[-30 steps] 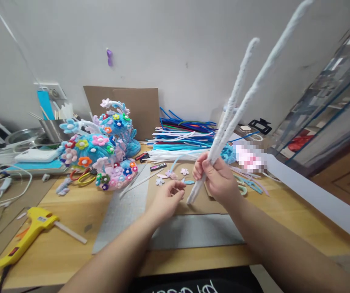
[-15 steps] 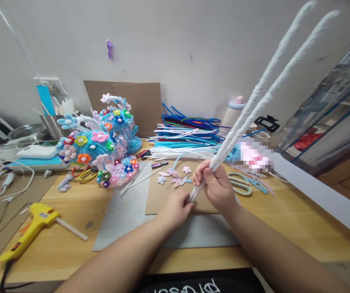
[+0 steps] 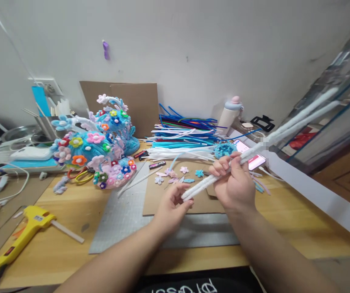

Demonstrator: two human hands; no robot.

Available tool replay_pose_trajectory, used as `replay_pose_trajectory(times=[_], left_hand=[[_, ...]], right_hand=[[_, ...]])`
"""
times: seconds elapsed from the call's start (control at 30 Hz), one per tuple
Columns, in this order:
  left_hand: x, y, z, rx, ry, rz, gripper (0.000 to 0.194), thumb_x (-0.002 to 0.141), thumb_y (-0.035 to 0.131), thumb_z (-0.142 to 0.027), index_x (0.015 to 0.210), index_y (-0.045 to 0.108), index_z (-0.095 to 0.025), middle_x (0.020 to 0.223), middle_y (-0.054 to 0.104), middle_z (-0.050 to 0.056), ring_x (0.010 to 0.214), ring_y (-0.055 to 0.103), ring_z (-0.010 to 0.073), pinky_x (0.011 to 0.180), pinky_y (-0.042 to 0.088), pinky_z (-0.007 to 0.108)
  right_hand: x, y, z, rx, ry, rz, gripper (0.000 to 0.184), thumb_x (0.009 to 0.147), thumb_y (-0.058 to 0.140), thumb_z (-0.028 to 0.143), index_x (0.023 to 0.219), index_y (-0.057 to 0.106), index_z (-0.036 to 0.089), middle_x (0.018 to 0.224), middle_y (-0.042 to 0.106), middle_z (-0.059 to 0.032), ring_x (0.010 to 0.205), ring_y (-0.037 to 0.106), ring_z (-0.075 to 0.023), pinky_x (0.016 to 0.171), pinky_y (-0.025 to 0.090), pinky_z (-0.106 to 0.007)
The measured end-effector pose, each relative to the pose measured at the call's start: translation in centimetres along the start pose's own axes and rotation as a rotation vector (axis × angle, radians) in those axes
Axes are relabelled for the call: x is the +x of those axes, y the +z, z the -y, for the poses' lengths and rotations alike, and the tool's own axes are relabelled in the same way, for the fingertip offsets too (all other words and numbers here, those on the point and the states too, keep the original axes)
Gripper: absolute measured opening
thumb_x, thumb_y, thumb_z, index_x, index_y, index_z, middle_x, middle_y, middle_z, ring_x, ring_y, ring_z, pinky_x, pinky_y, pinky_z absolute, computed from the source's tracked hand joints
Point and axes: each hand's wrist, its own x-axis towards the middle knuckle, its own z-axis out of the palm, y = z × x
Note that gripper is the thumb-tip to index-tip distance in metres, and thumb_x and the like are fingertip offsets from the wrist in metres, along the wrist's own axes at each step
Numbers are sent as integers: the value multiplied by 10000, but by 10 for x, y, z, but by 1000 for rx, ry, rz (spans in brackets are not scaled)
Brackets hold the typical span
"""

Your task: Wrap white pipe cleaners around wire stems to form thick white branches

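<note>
Two long white pipe cleaners (image 3: 287,127) run side by side from the middle of the table up to the right. My right hand (image 3: 234,184) is closed round them near their lower part. My left hand (image 3: 171,205) pinches their lower ends with thumb and fingertips. Both hands hover over a brown cardboard sheet (image 3: 159,199) lying on a grey cutting mat (image 3: 122,219). Small pipe-cleaner flowers (image 3: 184,169) lie on the cardboard just beyond my hands.
A blue pipe-cleaner sculpture covered with coloured flowers (image 3: 97,144) stands at left centre. A pile of blue and white pipe cleaners (image 3: 183,140) lies behind. A yellow glue gun (image 3: 22,238) is at the near left. A white bottle (image 3: 229,114) and a phone (image 3: 249,156) sit at the right.
The white pipe cleaners have swung down from near upright to a low slant toward the right. My left hand came up to their lower ends and now pinches them.
</note>
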Motion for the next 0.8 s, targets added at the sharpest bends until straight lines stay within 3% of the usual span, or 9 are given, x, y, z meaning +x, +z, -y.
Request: replay_pose_trajectory(times=[0.27, 0.37, 0.43, 0.53, 0.6, 0.8], left_hand=[[3, -5, -2, -16, -158, -34, 269, 693, 685, -365, 823, 575, -156, 664, 617, 2, 553, 570, 120, 578, 452, 255], [5, -16, -7, 78, -236, 29, 220, 617, 739, -283, 729, 622, -134, 618, 648, 21, 553, 578, 140, 563, 423, 245], [0, -25, -14, 146, -257, 35, 173, 639, 719, -266, 724, 649, -133, 611, 662, 26, 557, 575, 147, 566, 402, 243], [-19, -39, -26, 257, -255, 4, 135, 710, 664, -278, 717, 676, -143, 626, 671, 34, 619, 576, 167, 616, 393, 252], [-37, -48, -31, 407, -265, -12, 176, 760, 614, -311, 723, 676, -151, 672, 681, 47, 666, 585, 184, 645, 401, 259], [-83, -81, -30, 576, -358, -105, 245, 759, 607, -415, 759, 695, -186, 660, 660, 18, 662, 569, 189, 605, 409, 232]], right_hand=[[-8, -5, -13, -34, 46, -19, 91, 869, 563, 300, 865, 477, 270, 637, 343, 65, 508, 397, -70, 508, 384, -195], [-13, -9, -20, -63, 86, -17, 95, 858, 575, 305, 888, 493, 269, 647, 442, 64, 538, 481, -75, 548, 437, -218], [-17, -12, -19, -83, 134, -30, 135, 861, 570, 330, 967, 505, 275, 725, 560, 40, 658, 591, -111, 647, 500, -279], [-18, -16, -9, -88, 198, -59, 291, 859, 566, 358, 1126, 474, 287, 931, 669, -26, 944, 645, -205, 822, 514, -417], [-15, -20, 1, -86, 200, -68, 363, 846, 586, 351, 1178, 452, 291, 1001, 682, -53, 1020, 628, -235, 868, 500, -461], [-6, -33, 31, -165, 220, -73, 319, 829, 610, 309, 1127, 509, 256, 919, 714, -63, 881, 683, -222, 834, 535, -438]])
